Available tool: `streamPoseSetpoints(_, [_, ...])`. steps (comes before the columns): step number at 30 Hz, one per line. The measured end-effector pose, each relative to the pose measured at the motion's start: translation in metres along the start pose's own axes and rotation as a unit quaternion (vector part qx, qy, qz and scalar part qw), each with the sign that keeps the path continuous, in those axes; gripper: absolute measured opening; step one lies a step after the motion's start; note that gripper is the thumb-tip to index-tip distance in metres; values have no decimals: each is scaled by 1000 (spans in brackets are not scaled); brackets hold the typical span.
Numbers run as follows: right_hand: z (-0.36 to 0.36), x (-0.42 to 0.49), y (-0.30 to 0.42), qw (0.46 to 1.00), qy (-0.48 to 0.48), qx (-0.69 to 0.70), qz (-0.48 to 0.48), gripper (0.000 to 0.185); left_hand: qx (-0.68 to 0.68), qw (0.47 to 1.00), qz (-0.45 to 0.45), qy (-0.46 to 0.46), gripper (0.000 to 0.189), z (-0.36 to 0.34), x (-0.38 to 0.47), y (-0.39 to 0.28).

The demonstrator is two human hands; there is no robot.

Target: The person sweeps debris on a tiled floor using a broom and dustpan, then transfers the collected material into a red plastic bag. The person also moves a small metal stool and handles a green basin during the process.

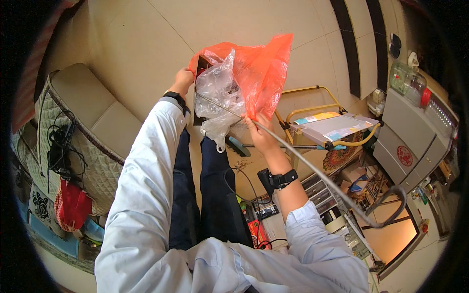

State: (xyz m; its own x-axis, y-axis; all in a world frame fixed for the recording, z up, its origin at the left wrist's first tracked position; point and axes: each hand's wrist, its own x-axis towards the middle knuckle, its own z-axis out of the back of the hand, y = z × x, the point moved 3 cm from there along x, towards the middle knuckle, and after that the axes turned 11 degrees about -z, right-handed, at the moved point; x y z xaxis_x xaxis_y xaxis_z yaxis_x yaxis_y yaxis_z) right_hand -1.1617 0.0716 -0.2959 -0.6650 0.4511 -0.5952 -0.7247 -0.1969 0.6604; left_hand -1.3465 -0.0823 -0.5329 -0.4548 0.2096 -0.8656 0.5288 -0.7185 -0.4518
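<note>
An orange-red plastic bag [265, 73] spreads over a dark open container [199, 121] on the floor before me. Crumpled clear plastic bags [220, 88] fill its mouth. My left hand [182, 81] grips the bag's edge at the container's left rim. On the other side, my right hand [262, 132] pinches the bag's lower right edge. A long thin metal rod [293, 150] with a looped end runs from the container across my right hand; whether that hand also holds it is unclear. Both wrists wear black straps.
A broom [238, 145] with a teal head lies right of my legs, near a folding step stool [329, 126]. The cushioned sofa [99, 99] stands left. At right are a grey cabinet [406, 143] bearing plastic jars and a drawer unit [318, 192]. A black cable [253, 186] hangs nearby.
</note>
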Motion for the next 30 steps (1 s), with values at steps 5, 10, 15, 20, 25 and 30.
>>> streamPoseSetpoints(5, [2,15,3,987,-30,146,-68,15,70,974,-101,-192,26,10,0,-4])
streamPoseSetpoints(10, [5,32,2,956,-114,245,-115,20,-151,947,-184,-215,21,32,-5,4])
streamPoseSetpoints(15, [4,48,-13,890,-180,363,-207,21,-115,940,-206,-245,18,53,-19,24])
streamPoseSetpoints(20, [3,53,-27,840,-198,448,-235,19,-118,918,-231,-300,18,65,-26,34])
streamPoseSetpoints(25, [4,48,-34,864,-175,399,-251,24,-86,913,-283,-281,20,75,-39,9])
streamPoseSetpoints(30, [-3,51,-28,851,-215,414,-242,27,-320,927,-186,-66,20,67,-52,-6])
